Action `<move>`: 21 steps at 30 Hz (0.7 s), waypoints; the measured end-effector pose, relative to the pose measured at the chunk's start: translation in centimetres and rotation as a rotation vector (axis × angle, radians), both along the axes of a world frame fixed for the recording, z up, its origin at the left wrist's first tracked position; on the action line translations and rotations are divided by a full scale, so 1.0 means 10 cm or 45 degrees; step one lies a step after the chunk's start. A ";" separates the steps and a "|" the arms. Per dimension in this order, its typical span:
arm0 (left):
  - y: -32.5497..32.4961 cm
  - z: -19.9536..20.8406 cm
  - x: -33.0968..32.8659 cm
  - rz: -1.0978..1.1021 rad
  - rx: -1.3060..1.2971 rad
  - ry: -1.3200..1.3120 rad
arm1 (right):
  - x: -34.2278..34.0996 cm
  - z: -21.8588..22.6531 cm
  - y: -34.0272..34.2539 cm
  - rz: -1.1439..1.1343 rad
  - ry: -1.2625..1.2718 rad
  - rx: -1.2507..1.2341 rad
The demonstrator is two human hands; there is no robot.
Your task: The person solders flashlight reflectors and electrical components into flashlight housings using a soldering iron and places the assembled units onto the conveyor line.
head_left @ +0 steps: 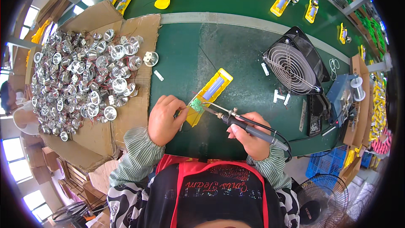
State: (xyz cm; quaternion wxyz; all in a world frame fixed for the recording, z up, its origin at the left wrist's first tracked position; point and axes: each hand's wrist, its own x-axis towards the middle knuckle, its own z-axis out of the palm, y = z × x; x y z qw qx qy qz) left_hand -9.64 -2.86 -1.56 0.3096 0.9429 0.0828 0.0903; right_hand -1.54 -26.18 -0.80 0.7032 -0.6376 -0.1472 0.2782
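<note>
My right hand (253,136) is wrapped round the grey handle of a soldering iron (252,130), which has a thin metal guide and a black cable along it. The iron's tip meets a small green circuit board (196,105) in the lower end of a yellow plastic housing (221,76). A bluish-grey cylindrical cell (214,88) lies in that housing, tilted on the green bench. My left hand (168,119) is at the board's left side, thumb and fingers pinched together by thin wires. What they pinch is too small to make out.
Many lamp reflectors (95,97) fill an opened cardboard box (139,71) on the left. A metal-grilled fan (292,67), small white parts (278,96) and a solder spool (357,88) stand or lie rightward. Beyond the bench rim, a green surface (236,0) carries several yellow housings.
</note>
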 end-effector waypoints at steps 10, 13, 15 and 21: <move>0.01 -0.01 -0.02 -0.026 -0.025 0.029 | 0.01 -0.07 0.07 0.031 -0.005 0.001; 0.01 -0.02 -0.03 -0.039 -0.024 0.030 | 0.01 -0.06 0.08 0.029 -0.003 -0.018; 0.01 -0.01 -0.02 -0.031 -0.039 0.039 | 0.01 -0.07 0.09 0.036 0.026 -0.012; 0.00 0.00 -0.01 -0.022 -0.045 0.037 | 0.03 -0.10 0.08 0.113 -0.099 -0.076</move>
